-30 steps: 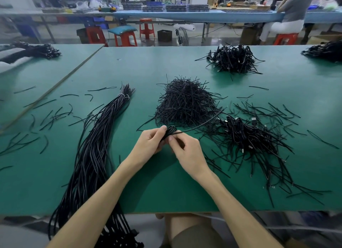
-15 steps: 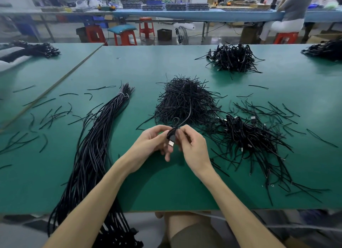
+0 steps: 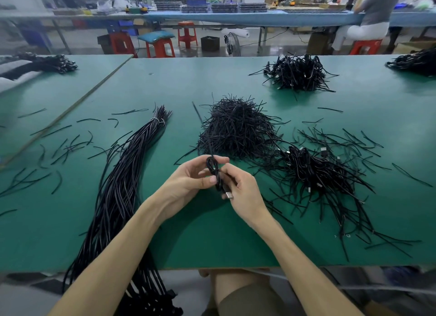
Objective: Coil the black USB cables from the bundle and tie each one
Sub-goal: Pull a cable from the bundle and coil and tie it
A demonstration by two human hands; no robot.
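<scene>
A coiled black USB cable (image 3: 214,170) is held upright between both hands above the green table (image 3: 212,240), its silver plug (image 3: 228,195) pointing down. My left hand (image 3: 188,177) holds the coil from the left with thumb and fingers curled round it. My right hand (image 3: 243,193) pinches its lower part beside the plug. A thin black tie strand (image 3: 203,129) sticks up and away from the coil. The long bundle of uncoiled black cables (image 3: 122,186) lies on the left and hangs over the front edge.
A heap of black tie strands (image 3: 236,127) sits just beyond the hands. Tied cables (image 3: 316,174) are piled to the right, another pile (image 3: 297,73) farther back. Loose strands (image 3: 59,148) litter the left. A person sits at the far bench (image 3: 372,11).
The hands lifted and turned the coil upright. The loose strand swung from pointing right to pointing up and left. The plug now hangs lower by my right hand.
</scene>
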